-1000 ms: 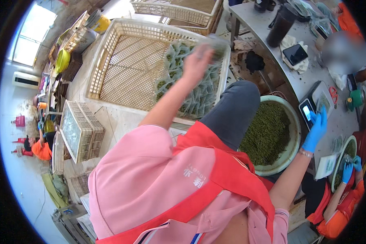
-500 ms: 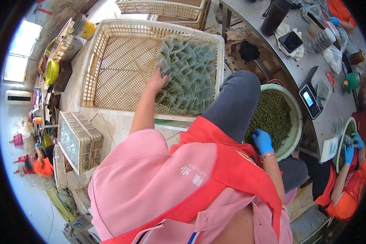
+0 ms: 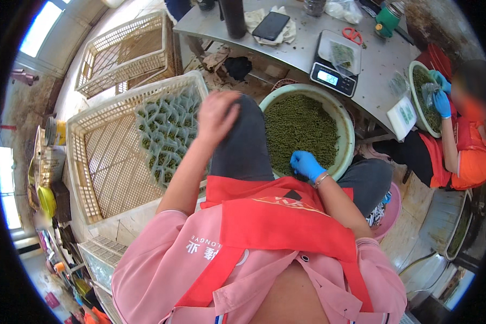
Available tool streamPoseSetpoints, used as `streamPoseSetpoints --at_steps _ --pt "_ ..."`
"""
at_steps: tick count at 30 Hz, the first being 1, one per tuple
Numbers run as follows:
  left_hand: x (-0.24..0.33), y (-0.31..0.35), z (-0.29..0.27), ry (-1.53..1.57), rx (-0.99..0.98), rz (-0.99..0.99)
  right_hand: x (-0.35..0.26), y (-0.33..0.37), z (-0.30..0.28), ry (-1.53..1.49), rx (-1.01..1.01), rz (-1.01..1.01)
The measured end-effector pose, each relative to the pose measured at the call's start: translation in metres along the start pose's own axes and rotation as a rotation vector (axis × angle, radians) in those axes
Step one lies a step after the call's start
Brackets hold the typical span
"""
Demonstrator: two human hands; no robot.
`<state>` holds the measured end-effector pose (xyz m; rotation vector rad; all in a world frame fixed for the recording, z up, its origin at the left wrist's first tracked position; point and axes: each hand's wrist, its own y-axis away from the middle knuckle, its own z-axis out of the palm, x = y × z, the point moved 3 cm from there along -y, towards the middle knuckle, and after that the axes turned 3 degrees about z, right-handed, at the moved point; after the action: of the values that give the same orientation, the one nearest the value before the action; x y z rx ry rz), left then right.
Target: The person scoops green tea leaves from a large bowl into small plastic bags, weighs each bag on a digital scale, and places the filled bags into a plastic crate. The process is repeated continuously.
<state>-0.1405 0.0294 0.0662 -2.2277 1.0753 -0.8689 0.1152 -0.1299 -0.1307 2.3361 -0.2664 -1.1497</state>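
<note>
My left hand (image 3: 217,114) is bare and blurred in the air over my dark-trousered knee, just right of a cream plastic crate (image 3: 100,162); I see nothing in it. Small clear packets of green grains (image 3: 167,135) lie stacked in the crate's right part. My right hand (image 3: 306,163), in a blue glove, rests at the near edge of a pale green basin (image 3: 344,116) full of green grains, with its fingers bent down into them. Whether it grips any is hidden.
A metal table behind the basin carries a digital scale (image 3: 333,67), a phone (image 3: 271,25), red scissors (image 3: 352,35) and a dark bottle (image 3: 233,16). A seated person in orange with blue gloves (image 3: 441,102) works at a second basin (image 3: 416,81). Another crate (image 3: 127,51) stands behind.
My left hand reached over the crate, came down on the stacked packets, and has now drawn back toward my knee. My right hand dropped from near the scale into the basin.
</note>
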Motion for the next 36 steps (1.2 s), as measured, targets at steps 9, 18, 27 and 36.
streamPoseSetpoints --at_steps 9,18,27,36 --pt "0.066 -0.02 0.131 0.402 -0.428 -0.016 -0.055 0.04 -0.127 -0.925 0.417 -0.181" --pt "0.023 -0.064 0.123 0.305 -0.433 -0.108 -0.075 0.006 -0.184 -1.269 0.759 -0.259" --pt "-0.028 -0.075 0.156 0.327 -0.29 -0.42 -0.081 0.005 -0.18 -0.684 0.936 -0.316" --pt "-0.01 -0.082 0.155 0.254 -0.3 -0.423 -0.122 -0.052 -0.241 0.416 1.072 -0.067"
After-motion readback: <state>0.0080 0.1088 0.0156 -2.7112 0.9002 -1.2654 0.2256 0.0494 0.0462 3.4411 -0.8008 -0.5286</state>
